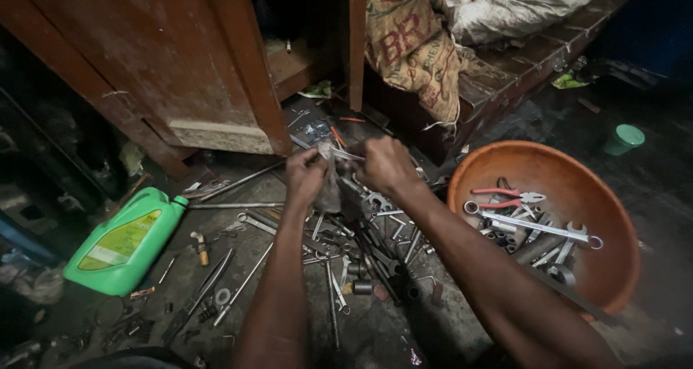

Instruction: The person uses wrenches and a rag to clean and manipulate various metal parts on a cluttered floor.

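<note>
Both hands, the left hand and the right hand, pinch a small clear plastic bag between them above the scattered wrenches. Grip the film near its mouth and keep it taut over the pile, so that loose contents cannot spill. An orange basin of tools lies right; a green jug lies left.

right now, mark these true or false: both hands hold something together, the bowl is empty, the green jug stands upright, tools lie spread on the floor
1. Both hands grip a small clear bag between them. True: the left hand and right hand pinch the clear bag.
2. The orange bowl is empty. False: it holds wrenches and red-handled pliers.
3. The green jug stands upright. False: it lies on its side.
4. Wrenches lie scattered on the floor below the hands. True.
</note>
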